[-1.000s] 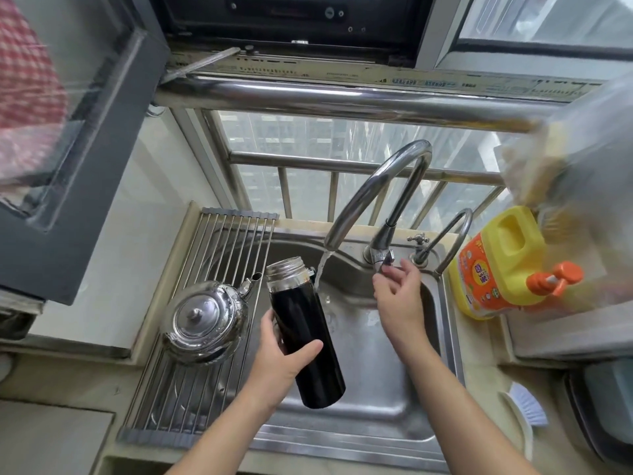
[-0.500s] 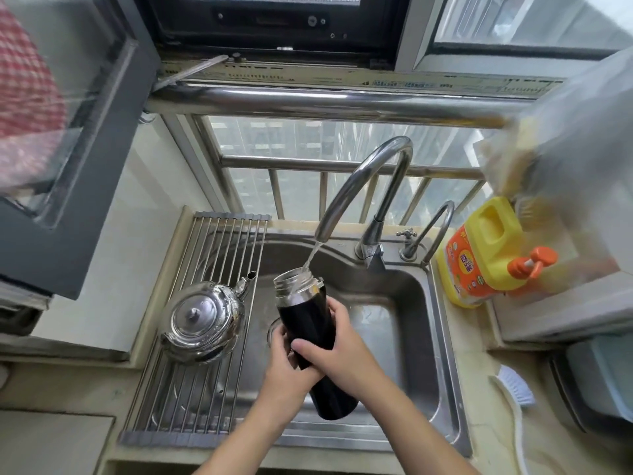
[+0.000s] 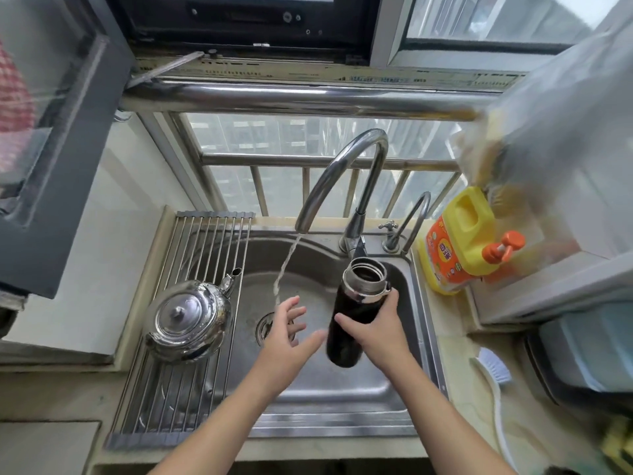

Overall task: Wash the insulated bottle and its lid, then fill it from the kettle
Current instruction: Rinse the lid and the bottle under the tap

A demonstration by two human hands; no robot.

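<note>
A black insulated bottle (image 3: 349,317) with a steel neck and no lid is held nearly upright over the right side of the sink (image 3: 346,385), with my right hand (image 3: 375,329) wrapped around its body. My left hand (image 3: 291,332) is open, fingers spread, beside the bottle and just under the thin water stream (image 3: 286,265) from the curved tap (image 3: 337,173). A shiny steel kettle (image 3: 188,317) sits on the roll-up drying rack (image 3: 161,399) over the sink's left part. I see no lid.
A yellow and orange detergent bottle (image 3: 459,241) stands on the counter right of the sink, by a small second tap (image 3: 411,217). A white brush (image 3: 493,375) lies at the right. A window rail (image 3: 301,97) runs above the tap; an open window frame (image 3: 65,142) is at left.
The bottle has passed from my left hand to my right and moved right, out of the stream. My left hand let go and opened under the water.
</note>
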